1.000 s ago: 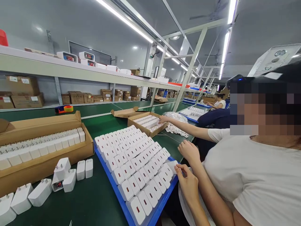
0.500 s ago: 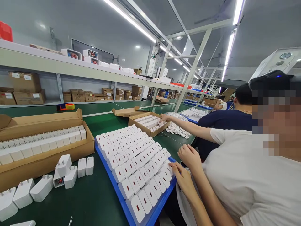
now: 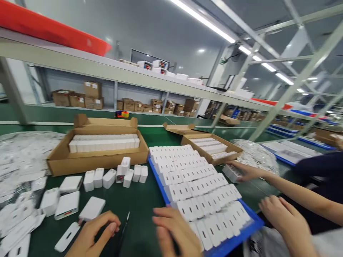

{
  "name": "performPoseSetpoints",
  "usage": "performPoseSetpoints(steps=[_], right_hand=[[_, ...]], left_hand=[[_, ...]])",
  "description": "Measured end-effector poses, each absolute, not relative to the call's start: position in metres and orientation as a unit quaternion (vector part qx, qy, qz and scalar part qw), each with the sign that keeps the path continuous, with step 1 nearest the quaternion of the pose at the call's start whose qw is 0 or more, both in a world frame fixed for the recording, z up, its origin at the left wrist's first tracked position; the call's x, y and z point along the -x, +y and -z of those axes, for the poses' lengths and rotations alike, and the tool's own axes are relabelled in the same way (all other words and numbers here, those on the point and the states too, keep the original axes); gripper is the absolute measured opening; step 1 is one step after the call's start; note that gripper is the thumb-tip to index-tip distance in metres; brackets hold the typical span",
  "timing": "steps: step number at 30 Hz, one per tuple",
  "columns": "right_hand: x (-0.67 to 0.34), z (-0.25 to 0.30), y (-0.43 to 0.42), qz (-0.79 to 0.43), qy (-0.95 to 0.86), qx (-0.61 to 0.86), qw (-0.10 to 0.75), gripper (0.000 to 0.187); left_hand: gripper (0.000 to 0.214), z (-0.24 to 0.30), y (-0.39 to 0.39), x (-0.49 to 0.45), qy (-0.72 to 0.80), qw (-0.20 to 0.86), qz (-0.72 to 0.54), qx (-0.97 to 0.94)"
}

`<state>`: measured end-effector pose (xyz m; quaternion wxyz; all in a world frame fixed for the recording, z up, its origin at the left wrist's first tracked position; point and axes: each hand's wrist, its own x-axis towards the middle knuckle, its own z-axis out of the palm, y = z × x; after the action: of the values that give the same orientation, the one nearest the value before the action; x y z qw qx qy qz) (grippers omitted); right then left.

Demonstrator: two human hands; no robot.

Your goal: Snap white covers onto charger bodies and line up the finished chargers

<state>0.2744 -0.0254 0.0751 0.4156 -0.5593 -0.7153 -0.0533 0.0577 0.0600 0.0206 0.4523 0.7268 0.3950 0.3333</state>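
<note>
My left hand point(image 3: 93, 233) is over the near edge of the green bench, loosely curled, with a gap between thumb and forefinger and nothing visible in it. Beside it lie a white slotted cover point(image 3: 67, 236) and a white charger housing point(image 3: 92, 208). Dark tweezers point(image 3: 124, 228) rest on the bench between my hands. My right hand point(image 3: 178, 232), blurred, has its fingers apart at the near left edge of a blue tray point(image 3: 227, 248). Rows of white chargers point(image 3: 193, 178) fill that tray. I cannot tell whether this hand touches it.
Loose chargers point(image 3: 109, 178) stand before a cardboard box point(image 3: 99, 164) of white pieces. White covers point(image 3: 18, 221) are heaped at left. Another open box point(image 3: 214, 162) lies behind the tray. At right, a co-worker's hand point(image 3: 248, 171) is at a group of chargers point(image 3: 232, 174); another hand point(image 3: 284, 212) is nearer.
The view has swung left, and both my hands have come into sight. A co-worker's hand has moved from the far box to chargers beside the tray.
</note>
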Motion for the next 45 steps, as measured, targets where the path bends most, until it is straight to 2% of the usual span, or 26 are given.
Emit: performPoseSetpoints(steps=[1,3,4,6,9,12,14,16,19,21,25,28,30,34,39,40,42,45], right_hand=[[-0.251,-0.072,-0.004,-0.001,-0.753,0.542,0.373,0.023],[-0.214,-0.068,0.046,-0.043,-0.733,0.599,0.32,0.049],[-0.202,-0.068,0.072,-0.054,-0.706,0.629,0.32,0.058],[-0.19,-0.071,0.119,-0.076,-0.663,0.663,0.34,0.058],[-0.193,-0.078,0.164,-0.117,-0.643,0.661,0.368,0.043],[-0.203,-0.082,0.173,-0.183,-0.625,0.643,0.404,0.027],[-0.204,-0.082,0.164,-0.254,-0.615,0.615,0.424,0.026],[-0.195,-0.082,0.149,-0.345,-0.612,0.57,0.428,0.037],[-0.166,-0.081,0.126,-0.463,-0.628,0.491,0.388,0.057],[-0.144,-0.078,0.118,-0.491,-0.655,0.454,0.352,0.06],[-0.117,-0.064,0.116,-0.401,-0.757,0.415,0.307,0.06],[-0.117,-0.04,0.114,-0.282,-0.831,0.397,0.269,0.04],[-0.122,-0.02,0.108,-0.207,-0.871,0.382,0.23,0.033],[-0.134,0.009,0.09,-0.092,-0.914,0.355,0.172,0.032],[-0.154,0.001,0.066,0.113,-0.941,0.277,0.156,0.033],[-0.159,-0.004,0.061,0.118,-0.94,0.275,0.165,0.032],[-0.169,-0.014,0.054,0.049,-0.928,0.311,0.199,0.032],[-0.187,-0.028,0.049,-0.153,-0.856,0.407,0.279,0.034]], left_hand=[[0.038,-0.024,0.063,-0.056,0.393,0.445,-0.341,-0.729],[0.038,-0.029,0.069,-0.052,0.4,0.436,-0.37,-0.716],[0.038,-0.031,0.073,-0.049,0.409,0.435,-0.388,-0.702],[0.037,-0.034,0.08,-0.043,0.431,0.431,-0.425,-0.669],[0.035,-0.037,0.089,-0.034,0.457,0.42,-0.462,-0.633],[0.027,-0.038,0.094,-0.03,0.472,0.413,-0.475,-0.617],[0.021,-0.039,0.096,-0.03,0.484,0.404,-0.485,-0.607],[0.034,-0.04,0.096,-0.03,0.494,0.389,-0.498,-0.597],[0.059,-0.045,0.097,-0.029,0.461,0.4,-0.544,-0.576],[0.056,-0.05,0.099,-0.025,0.422,0.412,-0.59,-0.551],[0.041,-0.059,0.104,-0.009,0.427,0.398,-0.645,-0.493],[0.045,-0.06,0.11,0.005,0.451,0.397,-0.665,-0.443],[0.046,-0.06,0.115,0.012,0.461,0.409,-0.664,-0.424],[0.046,-0.06,0.116,0.013,0.455,0.445,-0.639,-0.433],[0.057,-0.061,0.105,0.001,0.407,0.511,-0.591,-0.473],[0.058,-0.06,0.103,0.0,0.391,0.533,-0.575,-0.482],[0.057,-0.057,0.099,-0.003,0.364,0.579,-0.536,-0.496],[0.058,-0.052,0.095,-0.011,0.345,0.606,-0.482,-0.53]])
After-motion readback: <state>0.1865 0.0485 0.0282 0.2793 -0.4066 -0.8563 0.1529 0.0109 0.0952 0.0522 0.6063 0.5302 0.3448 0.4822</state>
